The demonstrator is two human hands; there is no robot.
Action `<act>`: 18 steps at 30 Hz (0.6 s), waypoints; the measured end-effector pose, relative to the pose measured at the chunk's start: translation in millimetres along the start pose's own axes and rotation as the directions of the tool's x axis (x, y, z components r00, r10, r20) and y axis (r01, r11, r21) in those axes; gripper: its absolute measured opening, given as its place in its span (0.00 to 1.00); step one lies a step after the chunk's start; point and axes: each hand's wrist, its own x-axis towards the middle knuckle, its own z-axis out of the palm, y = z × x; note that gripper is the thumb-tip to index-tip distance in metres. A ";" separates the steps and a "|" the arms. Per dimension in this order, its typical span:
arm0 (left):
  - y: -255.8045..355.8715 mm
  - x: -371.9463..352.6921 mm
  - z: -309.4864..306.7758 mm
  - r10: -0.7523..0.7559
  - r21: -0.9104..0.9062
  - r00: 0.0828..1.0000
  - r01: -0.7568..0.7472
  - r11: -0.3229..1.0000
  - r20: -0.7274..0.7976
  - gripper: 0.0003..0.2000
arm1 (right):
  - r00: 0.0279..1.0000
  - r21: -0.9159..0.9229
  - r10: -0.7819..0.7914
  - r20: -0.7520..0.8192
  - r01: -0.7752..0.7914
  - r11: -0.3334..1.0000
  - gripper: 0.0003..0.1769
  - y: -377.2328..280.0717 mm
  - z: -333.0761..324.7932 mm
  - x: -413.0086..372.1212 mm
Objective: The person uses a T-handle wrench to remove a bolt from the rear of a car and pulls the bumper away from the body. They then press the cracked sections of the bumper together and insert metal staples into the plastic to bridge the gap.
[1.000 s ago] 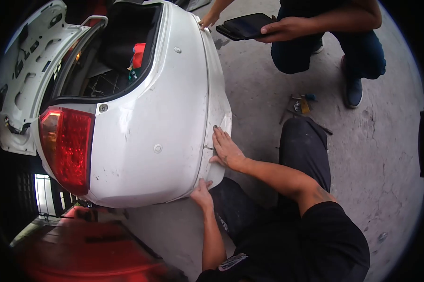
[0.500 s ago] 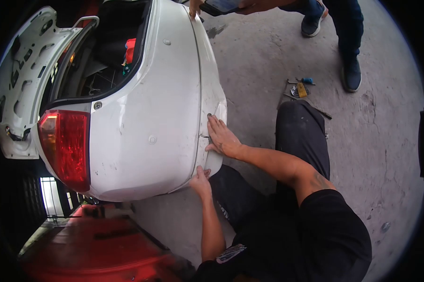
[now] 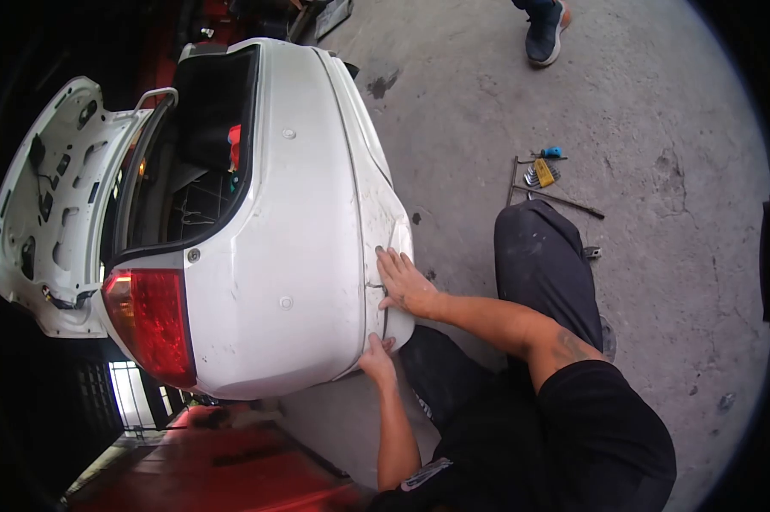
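A white car's rear bumper [image 3: 270,230] fills the middle of the view, with scuffs and a gap along its lower edge. My right hand [image 3: 409,287] lies flat on the lower strip of the bumper, fingers stretched out, beside a dark crack or tear. Closer to the bumper's corner, my left hand [image 3: 377,362] pinches the lower edge. Its thumb shows on the outer face, while the other fingers are partly hidden.
The trunk lid [image 3: 61,205] stands raised, and a red tail light [image 3: 150,324] sits at the corner. On the concrete lie a blue-handled screwdriver [image 3: 552,153], a hex key set in a yellow holder [image 3: 543,174] and a long metal bar [image 3: 568,203]. Another person's shoe [image 3: 545,38] is at the top.
The view has shifted, so the car's far end shows more. The other person, who held a phone near the bumper, has mostly left the view. Both my hands keep their places on the bumper.
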 end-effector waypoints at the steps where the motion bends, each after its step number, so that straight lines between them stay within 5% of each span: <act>1: 1.6 -0.8 0.5 -0.009 -0.027 1.000 0.009 1.000 -0.001 0.31 | 1.000 0.010 -0.006 -0.011 0.006 1.000 0.60 1.2 2.8 -0.1; 18: -4.2 5.6 2.6 -0.068 -0.017 0.998 0.068 0.998 0.005 0.32 | 0.999 0.073 -0.006 -0.035 0.009 0.997 0.58 3.8 0.4 -1.7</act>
